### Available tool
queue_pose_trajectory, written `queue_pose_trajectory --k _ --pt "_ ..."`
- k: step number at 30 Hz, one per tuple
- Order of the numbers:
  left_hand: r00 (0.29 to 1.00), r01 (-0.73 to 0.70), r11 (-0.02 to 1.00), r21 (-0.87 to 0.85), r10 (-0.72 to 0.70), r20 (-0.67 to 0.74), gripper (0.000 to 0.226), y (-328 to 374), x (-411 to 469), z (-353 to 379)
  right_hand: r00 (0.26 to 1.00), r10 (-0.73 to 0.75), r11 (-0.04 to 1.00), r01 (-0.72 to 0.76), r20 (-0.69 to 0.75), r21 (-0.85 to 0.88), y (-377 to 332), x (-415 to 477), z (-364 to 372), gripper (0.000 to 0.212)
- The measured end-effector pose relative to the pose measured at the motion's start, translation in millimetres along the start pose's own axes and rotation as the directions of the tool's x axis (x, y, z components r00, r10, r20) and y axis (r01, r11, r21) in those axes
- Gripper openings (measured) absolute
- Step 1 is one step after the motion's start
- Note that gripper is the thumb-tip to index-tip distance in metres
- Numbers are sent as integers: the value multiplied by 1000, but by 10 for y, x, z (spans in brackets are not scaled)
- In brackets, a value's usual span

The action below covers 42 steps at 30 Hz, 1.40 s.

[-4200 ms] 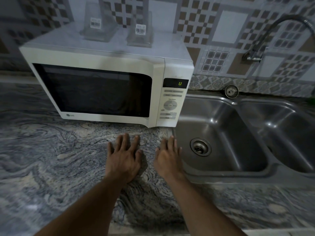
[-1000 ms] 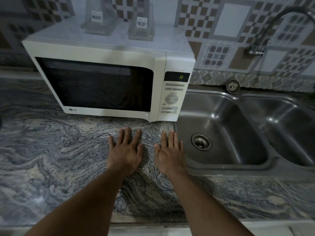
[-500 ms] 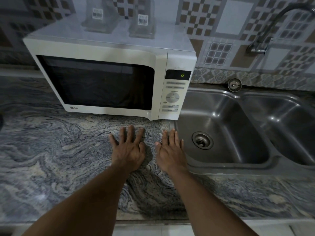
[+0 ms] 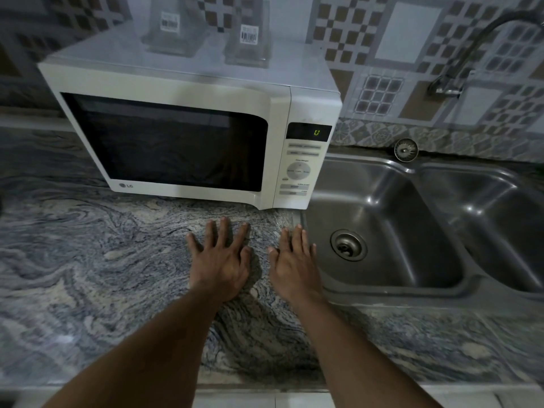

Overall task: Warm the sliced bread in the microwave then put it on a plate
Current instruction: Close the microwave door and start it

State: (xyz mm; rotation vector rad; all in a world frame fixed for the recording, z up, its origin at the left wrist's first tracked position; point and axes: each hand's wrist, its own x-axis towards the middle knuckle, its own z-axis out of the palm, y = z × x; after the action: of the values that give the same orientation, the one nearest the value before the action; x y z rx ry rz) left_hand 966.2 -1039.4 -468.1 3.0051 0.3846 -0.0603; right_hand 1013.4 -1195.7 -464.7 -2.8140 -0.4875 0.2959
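Observation:
A white microwave (image 4: pixel 188 83) stands on the marble counter (image 4: pixel 88 260) with its door shut and its dark window showing nothing inside. Its green display (image 4: pixel 316 132) reads a single digit. My left hand (image 4: pixel 220 260) lies flat, palm down, on the counter in front of the microwave's right corner, fingers spread, holding nothing. My right hand (image 4: pixel 294 263) lies flat beside it, near the sink's edge, also holding nothing. No bread and no plate are in view.
A steel double sink (image 4: pixel 412 231) lies to the right, with a drain (image 4: pixel 348 245) in the near basin and a tap (image 4: pixel 471 54) on the tiled wall. Two clear containers (image 4: pixel 206 30) stand on top of the microwave.
Both hands have stayed flat on the counter. The view has shifted slightly, nothing else has moved.

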Motion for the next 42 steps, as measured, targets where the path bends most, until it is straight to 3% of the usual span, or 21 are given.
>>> queue_pose_trajectory --k 5,9,13,21,36,42 --pt "1000 3 1000 4 -3 -4 59 -11 3 9 986 92 964 -54 -137 261 -25 47 -35 64" --pt "1000 0 1000 0 0 -11 60 -5 13 25 921 320 828 -158 -222 538 -52 276 -134 65" --pt "1000 -2 1000 -4 2 -10 60 2 9 22 871 426 727 -167 -246 667 -50 490 -357 78" --pt "1000 5 1000 -7 -5 -23 60 9 18 31 848 422 754 -132 -320 643 -31 733 -535 29" --pt "999 5 1000 3 -5 -50 61 -3 23 56 836 467 738 -189 -289 648 -77 720 -673 31" --pt "1000 22 1000 20 -22 0 62 2 26 40 880 410 766 -190 -239 614 -129 650 -807 25"
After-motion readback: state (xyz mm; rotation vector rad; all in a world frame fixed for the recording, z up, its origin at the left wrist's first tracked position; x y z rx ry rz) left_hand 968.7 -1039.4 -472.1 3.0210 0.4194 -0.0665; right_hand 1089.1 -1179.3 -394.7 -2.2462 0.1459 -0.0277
